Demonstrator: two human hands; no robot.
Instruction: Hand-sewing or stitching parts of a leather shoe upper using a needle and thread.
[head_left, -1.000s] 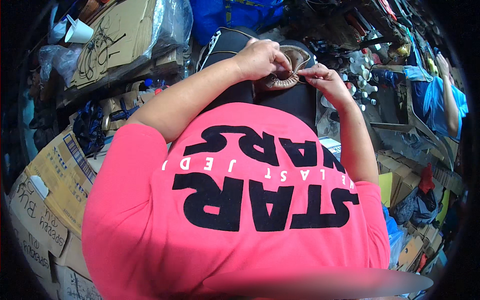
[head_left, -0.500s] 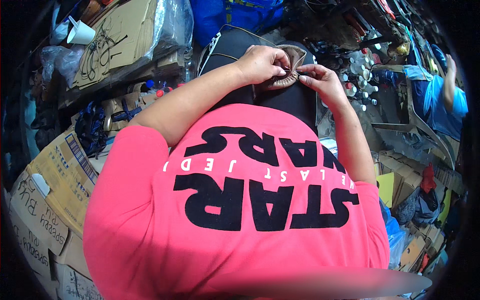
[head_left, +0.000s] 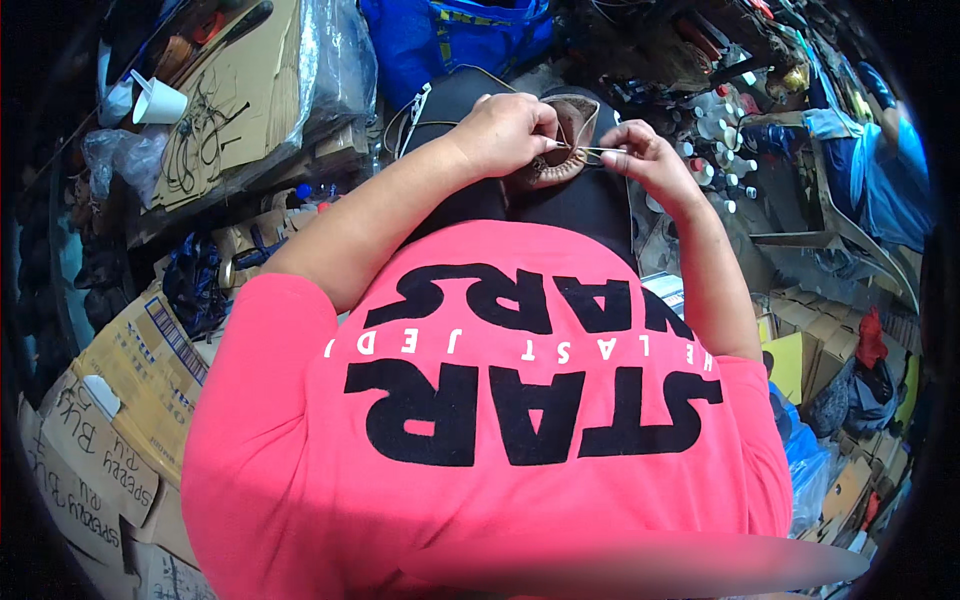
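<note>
On my dark-trousered lap rests a brown leather shoe upper with a puckered, stitched rim, its opening facing up. My left hand is above its left side, thumb and fingers pinched on a thin pale thread. The thread runs taut across the opening to my right hand, which pinches it just off the upper's right side. Any needle is too small to make out. A longer loop of cord arcs beyond my left hand over my knee.
A blue bag stands beyond my knees. At left, flat cardboard bears dark cords and a white cup. Several bottles crowd the right. A person in blue is at far right. Cartons lie left.
My right hand has drawn slightly away from the upper, and the thread now shows stretched between both hands. The view has shifted a little. The other person's raised arm is now less visible.
</note>
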